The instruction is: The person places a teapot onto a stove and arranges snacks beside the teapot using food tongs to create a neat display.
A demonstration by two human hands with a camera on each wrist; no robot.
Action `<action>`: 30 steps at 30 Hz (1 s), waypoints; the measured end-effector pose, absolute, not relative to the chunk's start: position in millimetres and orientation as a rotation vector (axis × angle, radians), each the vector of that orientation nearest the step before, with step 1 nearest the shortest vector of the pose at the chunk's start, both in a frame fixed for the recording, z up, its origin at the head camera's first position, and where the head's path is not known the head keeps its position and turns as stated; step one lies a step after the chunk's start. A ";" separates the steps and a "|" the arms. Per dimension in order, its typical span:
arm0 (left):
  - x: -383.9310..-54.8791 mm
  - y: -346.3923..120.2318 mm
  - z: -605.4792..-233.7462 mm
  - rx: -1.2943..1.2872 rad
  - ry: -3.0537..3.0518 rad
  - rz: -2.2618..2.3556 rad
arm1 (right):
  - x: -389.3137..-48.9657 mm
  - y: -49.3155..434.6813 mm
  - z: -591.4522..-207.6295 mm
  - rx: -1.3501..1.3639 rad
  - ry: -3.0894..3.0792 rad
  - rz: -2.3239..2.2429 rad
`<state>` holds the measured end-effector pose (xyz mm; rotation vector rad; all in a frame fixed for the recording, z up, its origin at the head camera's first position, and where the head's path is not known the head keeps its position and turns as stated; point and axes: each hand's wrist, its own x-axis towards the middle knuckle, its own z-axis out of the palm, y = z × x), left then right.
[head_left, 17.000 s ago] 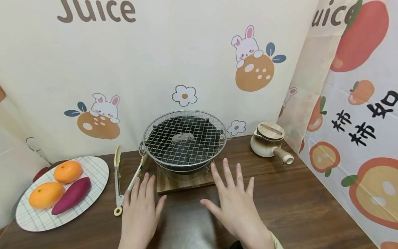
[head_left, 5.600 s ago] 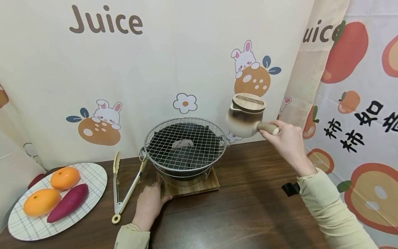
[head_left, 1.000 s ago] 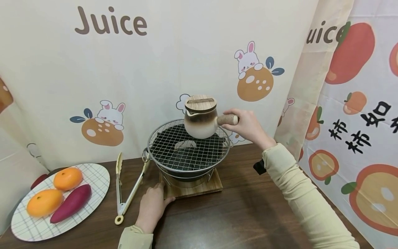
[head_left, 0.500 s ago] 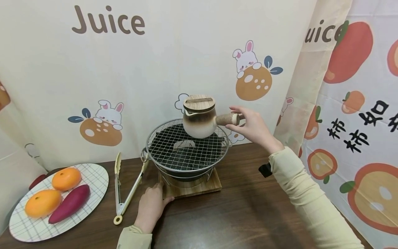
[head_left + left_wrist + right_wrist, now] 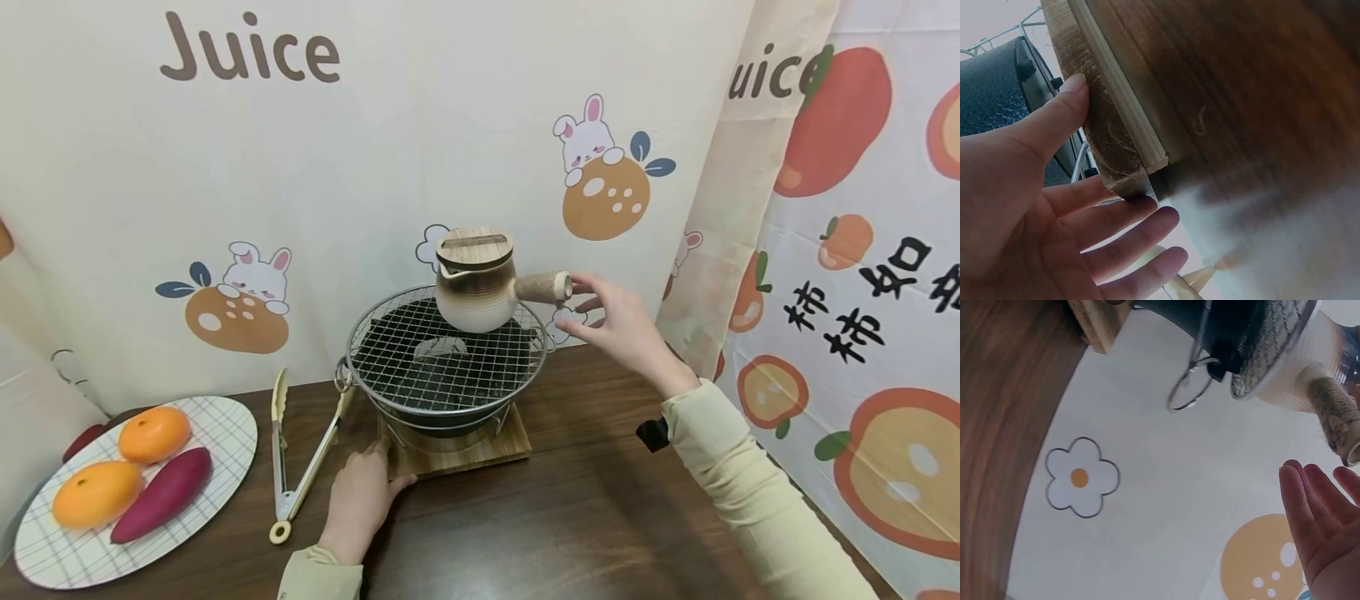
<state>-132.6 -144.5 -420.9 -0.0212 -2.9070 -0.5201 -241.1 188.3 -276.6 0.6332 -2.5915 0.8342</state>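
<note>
A lidded teapot [image 5: 477, 292], white at the bottom and brown above, stands upright on the wire mesh [image 5: 397, 367] of a round black grill [image 5: 457, 421]. Its cord-wrapped handle [image 5: 542, 287] points right. My right hand [image 5: 618, 325] is just off the handle's end, fingers spread and holding nothing; the right wrist view shows a gap between fingertips [image 5: 1291, 472] and handle. My left hand [image 5: 362, 500] rests against the front left corner of the wooden board [image 5: 480, 454] under the grill. In the left wrist view, its thumb lies on one edge and its loose fingers lie by the corner.
Spread tongs [image 5: 288, 500] lie left of the grill, close to my left hand. Further left, a checked oval plate [image 5: 225, 417] holds two orange fruits [image 5: 97, 493] and a purple sweet potato [image 5: 165, 493]. A printed cloth wall [image 5: 360, 167] rises right behind the grill.
My right hand has let go of the teapot's handle and drawn back slightly to the right. The teapot stays on the mesh. My left hand stays at the board.
</note>
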 end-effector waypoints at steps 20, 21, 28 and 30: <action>-131.8 -145.6 -420.1 -0.015 -2.914 -0.533 | -224.3 186.3 -342.4 0.628 -2.637 0.944; -131.8 -145.6 -420.0 -0.016 -2.914 -0.532 | -223.4 185.4 -345.5 0.625 -2.638 0.952; -133.1 -145.3 -420.3 -0.033 -2.902 -0.534 | -218.3 179.7 -364.6 0.630 -2.628 1.017; -133.4 -145.3 -420.5 -0.037 -2.899 -0.533 | -217.3 178.6 -368.1 0.612 -2.621 1.042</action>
